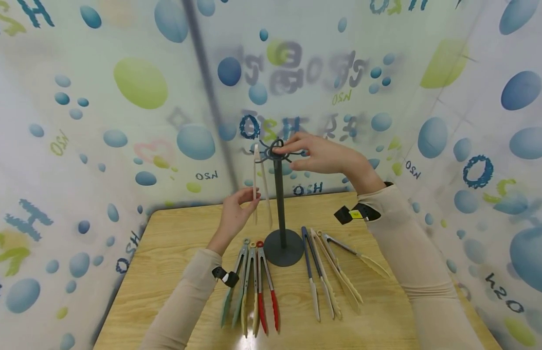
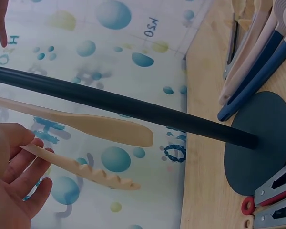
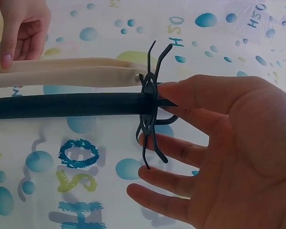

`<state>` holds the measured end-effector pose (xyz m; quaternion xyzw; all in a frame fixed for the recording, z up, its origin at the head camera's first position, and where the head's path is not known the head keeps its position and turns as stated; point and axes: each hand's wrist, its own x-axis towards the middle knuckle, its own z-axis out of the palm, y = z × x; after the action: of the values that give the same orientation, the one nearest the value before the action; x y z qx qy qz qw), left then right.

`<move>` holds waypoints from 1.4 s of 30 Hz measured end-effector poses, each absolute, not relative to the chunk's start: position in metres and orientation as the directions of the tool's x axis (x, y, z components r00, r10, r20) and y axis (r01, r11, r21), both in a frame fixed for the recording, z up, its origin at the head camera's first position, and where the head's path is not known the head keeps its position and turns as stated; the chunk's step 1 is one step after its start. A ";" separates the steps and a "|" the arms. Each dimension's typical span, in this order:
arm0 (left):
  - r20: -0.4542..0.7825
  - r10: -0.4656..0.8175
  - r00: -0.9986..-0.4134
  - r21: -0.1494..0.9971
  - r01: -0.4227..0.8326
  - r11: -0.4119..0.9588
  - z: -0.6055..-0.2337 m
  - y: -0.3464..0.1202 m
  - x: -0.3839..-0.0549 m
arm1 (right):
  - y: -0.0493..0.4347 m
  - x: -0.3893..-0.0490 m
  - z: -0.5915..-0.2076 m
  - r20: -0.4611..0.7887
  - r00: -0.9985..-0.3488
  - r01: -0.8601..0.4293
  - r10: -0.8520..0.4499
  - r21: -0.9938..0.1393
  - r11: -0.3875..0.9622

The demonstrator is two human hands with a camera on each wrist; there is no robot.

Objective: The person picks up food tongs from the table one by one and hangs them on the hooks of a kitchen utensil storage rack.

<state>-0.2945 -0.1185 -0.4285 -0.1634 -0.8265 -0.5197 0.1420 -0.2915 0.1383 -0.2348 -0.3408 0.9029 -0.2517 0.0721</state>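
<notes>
A pair of beige tongs hangs from a hook of the dark rack stand. Its two arms are spread; one ends in a wavy edge, the other is flat, as the left wrist view shows. My left hand pinches one arm of the tongs between thumb and fingers. At the top of the stand, my right hand grips the small loop above the hooks with thumb and forefinger, its other fingers spread.
Left of the stand's round base lie green tongs, yellowish tongs and red tongs. Navy tongs and several beige or yellowish tongs lie to the right on the wooden table. A patterned curtain stands behind.
</notes>
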 end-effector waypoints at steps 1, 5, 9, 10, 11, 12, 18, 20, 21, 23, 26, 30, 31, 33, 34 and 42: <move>0.403 0.126 -0.907 0.815 0.418 0.401 -0.430 -0.119 -0.295 | 0.138 -0.291 -0.235 0.043 -0.757 -0.580 -0.652 -0.504 0.640; 0.399 0.143 -0.906 0.822 0.423 0.381 -0.434 -0.122 -0.296 | 0.139 -0.291 -0.235 0.045 -0.757 -0.579 -0.652 -0.507 0.638; 0.399 0.145 -0.906 0.820 0.423 0.386 -0.434 -0.123 -0.295 | 0.140 -0.290 -0.235 0.044 -0.756 -0.580 -0.653 -0.509 0.636; 0.399 0.143 -0.906 0.820 0.422 0.386 -0.433 -0.123 -0.295 | 0.140 -0.290 -0.235 0.044 -0.755 -0.581 -0.654 -0.509 0.636; 0.396 0.140 -0.907 0.817 0.418 0.396 -0.432 -0.123 -0.294 | 0.140 -0.290 -0.235 0.046 -0.754 -0.582 -0.656 -0.509 0.634; 0.396 0.137 -0.908 0.814 0.416 0.405 -0.431 -0.123 -0.294 | 0.140 -0.290 -0.235 0.047 -0.752 -0.584 -0.657 -0.510 0.632; 0.420 0.138 -0.897 0.787 0.436 0.436 -0.420 -0.125 -0.288 | 0.142 -0.289 -0.235 0.045 -0.748 -0.586 -0.662 -0.512 0.628; 0.443 0.138 -0.886 0.783 0.457 0.422 -0.415 -0.127 -0.286 | 0.142 -0.289 -0.235 0.045 -0.748 -0.588 -0.662 -0.508 0.629; 0.455 0.135 -0.880 0.781 0.467 0.415 -0.411 -0.128 -0.285 | 0.142 -0.289 -0.235 0.045 -0.747 -0.589 -0.663 -0.506 0.630; 0.483 0.126 -0.866 0.775 0.490 0.398 -0.404 -0.130 -0.284 | 0.142 -0.289 -0.235 0.045 -0.747 -0.590 -0.663 -0.505 0.630; 0.537 0.114 -0.836 0.748 0.534 0.395 -0.391 -0.132 -0.281 | 0.142 -0.289 -0.235 0.047 -0.748 -0.590 -0.662 -0.503 0.631; 0.605 0.135 -0.785 0.687 0.600 0.409 -0.370 -0.131 -0.276 | 0.141 -0.290 -0.236 0.051 -0.748 -0.593 -0.662 -0.501 0.631; 0.624 0.145 -0.768 0.666 0.619 0.417 -0.364 -0.131 -0.275 | 0.141 -0.291 -0.236 0.051 -0.748 -0.593 -0.662 -0.501 0.631; 0.654 0.168 -0.737 0.623 0.652 0.432 -0.353 -0.129 -0.274 | 0.141 -0.291 -0.237 0.053 -0.746 -0.596 -0.664 -0.499 0.629; 0.667 0.179 -0.724 0.603 0.665 0.441 -0.347 -0.127 -0.273 | 0.141 -0.291 -0.237 0.055 -0.746 -0.597 -0.664 -0.497 0.629; 0.724 0.292 -0.625 0.455 0.751 0.478 -0.308 -0.115 -0.269 | 0.139 -0.290 -0.237 0.071 -0.736 -0.614 -0.673 -0.488 0.620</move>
<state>-0.2688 -0.1153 -0.3078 -0.3221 -0.8095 -0.3964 0.2897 -0.2903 0.1393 -0.2373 -0.3585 0.8980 -0.2481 0.0594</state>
